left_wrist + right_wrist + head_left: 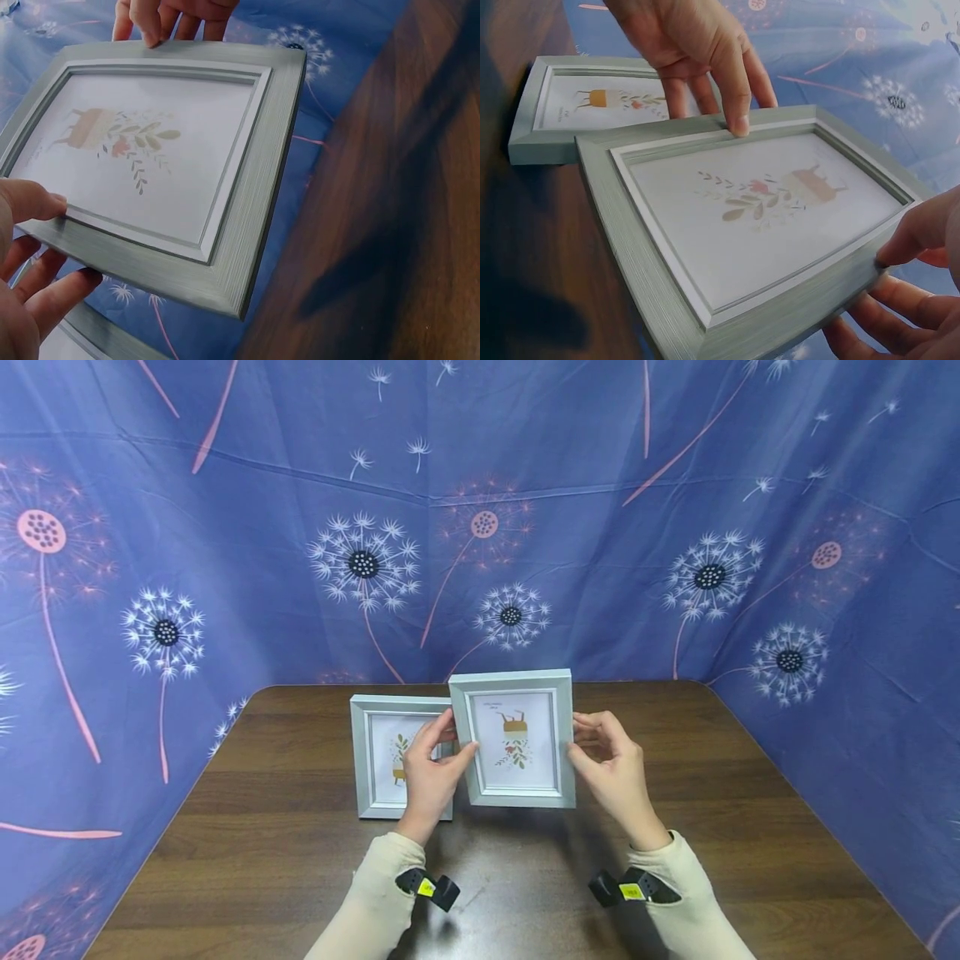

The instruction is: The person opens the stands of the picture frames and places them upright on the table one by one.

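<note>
A pale grey-green picture frame (pixel 513 799) is held up off the table between both hands, its print of a potted plant upside down. My left hand (pixel 432 773) pinches its left side, thumb on the front and fingers behind. On the opposite side my right hand (pixel 617 774) grips the edge the same way, as the right wrist view also shows at the thumb (pixel 915 229). A second, matching picture frame (pixel 365 760) stands upright on the table to the left, its plant print right way up. My left hand covers part of it.
The brown wooden table (pixel 262 827) spreads out around the hands. Blue cloth (pixel 600 568) with dandelion patterns hangs behind it and along both sides. Each wrist wears a black strap camera (pixel 442 892).
</note>
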A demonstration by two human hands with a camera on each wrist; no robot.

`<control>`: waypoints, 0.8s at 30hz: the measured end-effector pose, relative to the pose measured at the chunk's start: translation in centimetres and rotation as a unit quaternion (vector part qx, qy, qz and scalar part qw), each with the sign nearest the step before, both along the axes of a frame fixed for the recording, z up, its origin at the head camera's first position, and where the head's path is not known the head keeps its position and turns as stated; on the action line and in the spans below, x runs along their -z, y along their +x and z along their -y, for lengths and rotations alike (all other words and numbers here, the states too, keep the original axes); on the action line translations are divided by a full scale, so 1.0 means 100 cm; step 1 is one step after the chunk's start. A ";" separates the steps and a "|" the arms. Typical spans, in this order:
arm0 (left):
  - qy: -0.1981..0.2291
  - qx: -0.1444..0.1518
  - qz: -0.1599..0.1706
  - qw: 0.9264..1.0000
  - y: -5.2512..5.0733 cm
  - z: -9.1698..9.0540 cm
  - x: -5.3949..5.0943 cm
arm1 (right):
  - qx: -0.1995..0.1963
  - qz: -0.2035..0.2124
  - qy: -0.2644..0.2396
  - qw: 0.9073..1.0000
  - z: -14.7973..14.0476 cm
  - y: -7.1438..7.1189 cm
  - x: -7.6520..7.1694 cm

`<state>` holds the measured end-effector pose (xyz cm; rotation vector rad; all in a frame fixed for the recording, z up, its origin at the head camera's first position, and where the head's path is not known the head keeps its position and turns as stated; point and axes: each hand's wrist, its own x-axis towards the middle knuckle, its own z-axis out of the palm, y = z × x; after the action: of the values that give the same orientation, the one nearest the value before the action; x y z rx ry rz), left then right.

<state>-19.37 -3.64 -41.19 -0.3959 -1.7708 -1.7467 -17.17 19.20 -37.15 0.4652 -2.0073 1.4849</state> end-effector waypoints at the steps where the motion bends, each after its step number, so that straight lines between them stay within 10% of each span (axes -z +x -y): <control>1: -0.006 -0.004 -0.005 1.000 0.000 0.000 0.001 | -0.001 0.006 -0.004 1.000 0.000 -0.001 0.002; 11: -0.092 -0.051 -0.055 0.993 -0.002 -0.007 0.011 | 0.000 0.061 -0.035 0.998 -0.005 -0.014 0.025; 24: -0.095 -0.045 -0.039 0.994 -0.002 -0.011 0.029 | 0.018 0.093 -0.024 0.995 -0.010 -0.021 0.043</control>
<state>-19.60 -2.53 -44.14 -0.4510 -1.8744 -1.4867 -19.23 20.21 -41.40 0.2770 -2.1052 1.6011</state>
